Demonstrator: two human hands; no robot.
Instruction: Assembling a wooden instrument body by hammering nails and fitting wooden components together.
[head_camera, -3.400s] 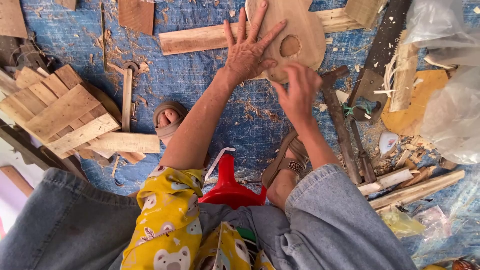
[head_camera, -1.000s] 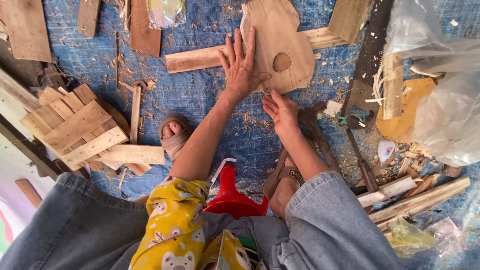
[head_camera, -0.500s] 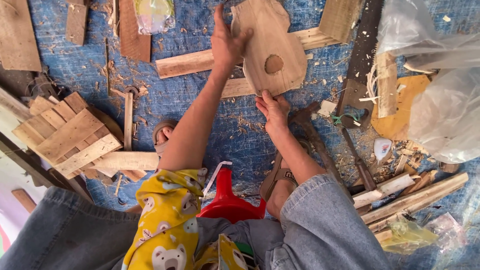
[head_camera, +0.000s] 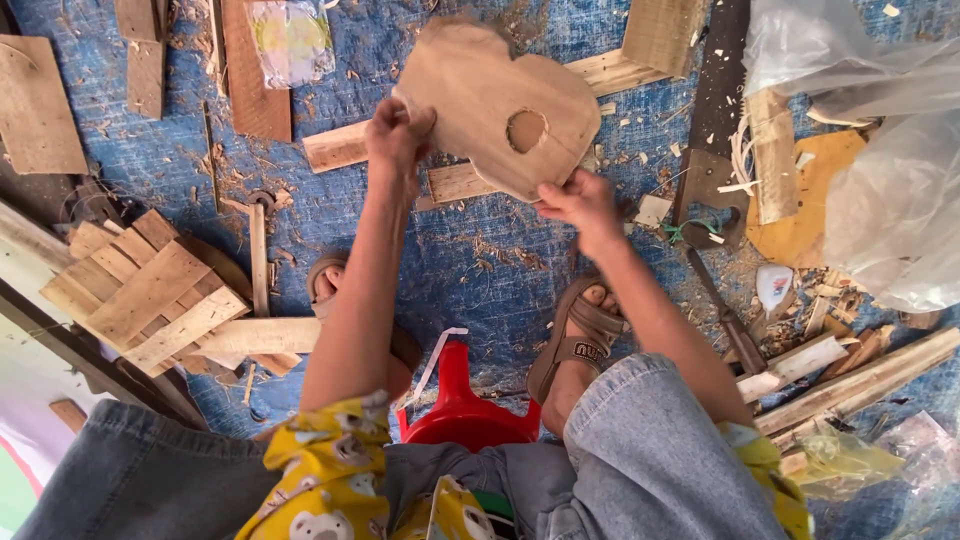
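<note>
Head-worn view, steeply downward, seemingly close above knees (head_camera: 640, 450).

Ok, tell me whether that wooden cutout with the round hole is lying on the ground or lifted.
Lifted. The wooden cutout is tilted above the blue tarp, gripped at its edges by the left hand and right hand.

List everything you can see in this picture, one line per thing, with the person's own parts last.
wooden cutout: one, tan with a round hole, held up in both hands
slat panel: one, pale wood, left on the tarp
tarp: one, blue, covering the ground
saw: one, dark, right of the cutout
plastic bags: several, clear, right
stool: one, red, under the person
left hand: grip on the cutout's left edge
right hand: grip on its lower edge
</note>
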